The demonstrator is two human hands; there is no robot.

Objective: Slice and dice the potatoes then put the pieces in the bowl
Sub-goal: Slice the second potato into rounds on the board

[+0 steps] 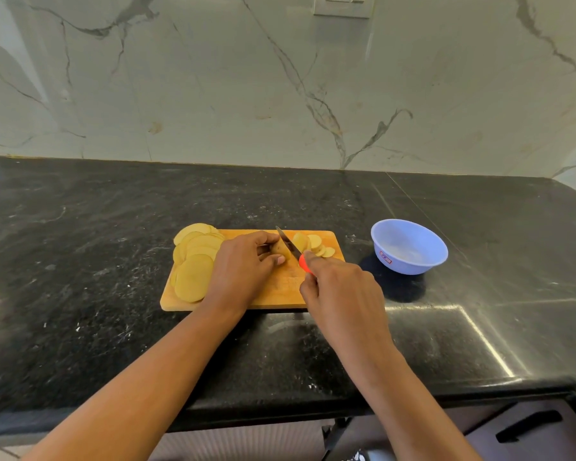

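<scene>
On the rectangular wooden cutting board [280,294], the left hand [243,264] curls its fingers round a short yellow potato stub [281,250], pinning it down. The right hand [340,287] grips the orange-handled knife [290,242], its blade pointing to 11 o'clock against the stub. Wide round slices [195,264] pile at the board's 9 o'clock and small slices [317,245] lie at 2 o'clock. The pale blue plastic bowl [413,264] stands on the black stone bench [113,201] at 3 o'clock. The stub looks firm but probably wet and slippery, so it is best held at its skin end with fingertips tucked back.

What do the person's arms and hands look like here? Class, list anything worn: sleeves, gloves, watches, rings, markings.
Both arms are bare: the left forearm and right forearm show no sleeves down to the picture's bottom edge. The left hand and right hand wear no gloves. No watch, bracelet, ring or marking shows on the sides in view.
</scene>
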